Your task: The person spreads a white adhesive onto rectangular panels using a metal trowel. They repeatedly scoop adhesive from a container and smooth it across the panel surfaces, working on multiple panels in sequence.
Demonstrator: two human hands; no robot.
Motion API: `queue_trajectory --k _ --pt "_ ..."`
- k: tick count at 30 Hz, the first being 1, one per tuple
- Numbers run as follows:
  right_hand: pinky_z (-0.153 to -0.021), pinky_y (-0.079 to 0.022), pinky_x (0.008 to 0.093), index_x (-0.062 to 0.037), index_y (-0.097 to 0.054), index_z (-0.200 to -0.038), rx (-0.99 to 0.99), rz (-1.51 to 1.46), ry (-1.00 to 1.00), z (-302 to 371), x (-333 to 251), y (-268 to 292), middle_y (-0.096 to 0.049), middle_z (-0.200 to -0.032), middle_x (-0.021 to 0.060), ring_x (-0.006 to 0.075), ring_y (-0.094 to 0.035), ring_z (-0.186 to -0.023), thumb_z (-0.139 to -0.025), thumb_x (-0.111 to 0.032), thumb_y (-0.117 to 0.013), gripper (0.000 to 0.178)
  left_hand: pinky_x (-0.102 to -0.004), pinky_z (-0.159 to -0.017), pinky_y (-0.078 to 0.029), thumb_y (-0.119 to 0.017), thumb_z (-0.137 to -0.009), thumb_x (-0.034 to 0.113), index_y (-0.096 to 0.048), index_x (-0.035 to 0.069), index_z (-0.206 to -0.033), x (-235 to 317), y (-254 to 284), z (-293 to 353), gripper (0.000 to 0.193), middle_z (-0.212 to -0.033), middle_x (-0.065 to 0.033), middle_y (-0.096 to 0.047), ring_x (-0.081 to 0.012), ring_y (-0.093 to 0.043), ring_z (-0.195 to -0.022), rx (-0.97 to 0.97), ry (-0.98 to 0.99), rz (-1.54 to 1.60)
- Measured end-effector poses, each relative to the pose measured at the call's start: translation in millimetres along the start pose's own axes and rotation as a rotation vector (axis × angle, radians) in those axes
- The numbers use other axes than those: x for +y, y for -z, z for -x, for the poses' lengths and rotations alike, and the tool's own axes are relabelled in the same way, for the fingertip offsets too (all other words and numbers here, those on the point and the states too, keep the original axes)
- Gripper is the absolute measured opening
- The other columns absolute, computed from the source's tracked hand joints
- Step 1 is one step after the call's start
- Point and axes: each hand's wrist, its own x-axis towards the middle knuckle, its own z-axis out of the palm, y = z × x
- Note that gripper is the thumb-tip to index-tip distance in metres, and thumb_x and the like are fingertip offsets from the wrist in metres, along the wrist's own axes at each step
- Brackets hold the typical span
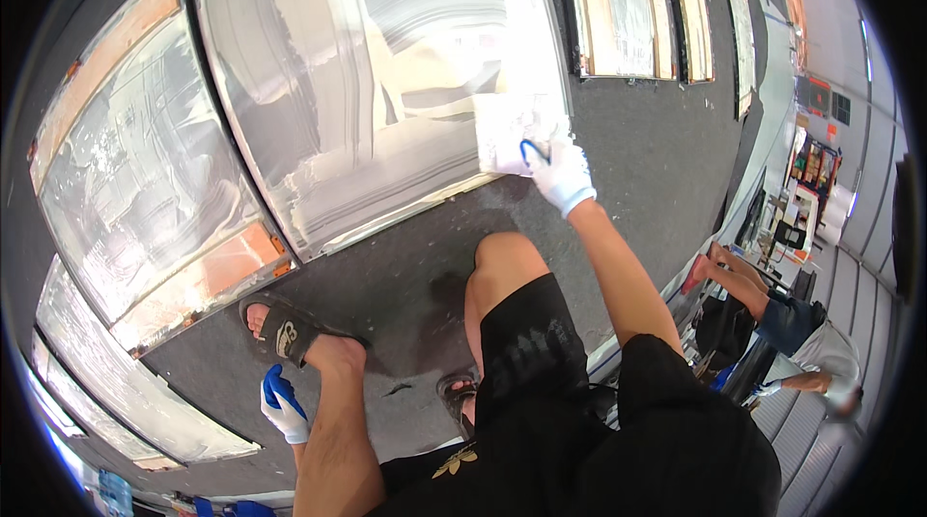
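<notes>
My right hand, in a white glove with blue on the finger side, is closed on the near edge of a white squarish sheet. Glare washes out the sheet, so I cannot tell whether it is cloth or a stiff spreader. It lies over the near right corner of a large flat panel smeared with streaky white and grey coating. Low by my left foot hangs my left hand, gloved in white and blue, fingers loosely extended with nothing in them.
A similar panel with orange end strips lies to the left, with narrower panels beyond it. Several framed panels lie at the far right on dark grey flooring. Another person is at the right, near cluttered equipment.
</notes>
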Motion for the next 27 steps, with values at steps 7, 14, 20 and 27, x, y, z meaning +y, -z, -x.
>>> queue_trajectory --k 7,14,20,27 --pt "-0.075 -0.053 0.047 -0.0035 -0.072 -0.099 -0.082 -0.064 -0.181 -21.4 72.2 37.4 -0.07 -0.089 0.0233 0.0432 -0.068 -0.087 -0.093 -0.039 -0.062 0.037 -0.037 -0.093 -0.041 -0.047 -0.101 0.025 -0.072 0.007 -0.121 81.9 -70.6 -35.1 0.037 -0.117 -0.0056 -0.065 -0.024 -0.059 -0.11 -0.494 0.028 -0.911" --pt "-0.074 -0.053 0.0461 -0.0031 -0.072 -0.099 -0.133 0.045 -0.327 -23.6 87.0 58.8 -0.071 -0.086 0.0218 0.0422 -0.068 -0.084 -0.095 -0.038 -0.06 0.037 -0.0411 -0.099 -0.046 -0.047 -0.099 0.023 -0.074 0.011 -0.12 88.4 -74.0 -37.2 0.037 -0.127 -0.0103 -0.07 -0.0285 -0.065 -0.121 -0.56 0.016 -1.003" --pt "-0.076 -0.053 0.047 -0.0033 -0.071 -0.1 -0.107 0.087 -0.287 -25.3 93.8 59.7 -0.071 -0.091 0.0217 0.0411 -0.068 -0.088 -0.095 -0.034 -0.06 0.033 -0.0424 -0.09 -0.051 -0.05 -0.097 0.023 -0.077 0.012 -0.114 100.5 -66.1 -34.2 0.034 -0.121 -0.0095 -0.073 -0.0277 -0.069 -0.114 -0.596 -0.057 -1.076" --pt "-0.08 -0.052 0.0502 -0.0053 -0.069 -0.099 -0.113 0.198 -0.172 -15.7 81.3 46.3 -0.071 -0.094 0.0207 0.0411 -0.067 -0.09 -0.098 -0.032 -0.056 0.03 -0.044 -0.084 -0.054 -0.052 -0.096 0.023 -0.078 0.012 -0.112 99.8 -59.6 -28.7 0.032 -0.118 -0.0092 -0.074 -0.0282 -0.071 -0.11 -0.634 -0.072 -1.082"
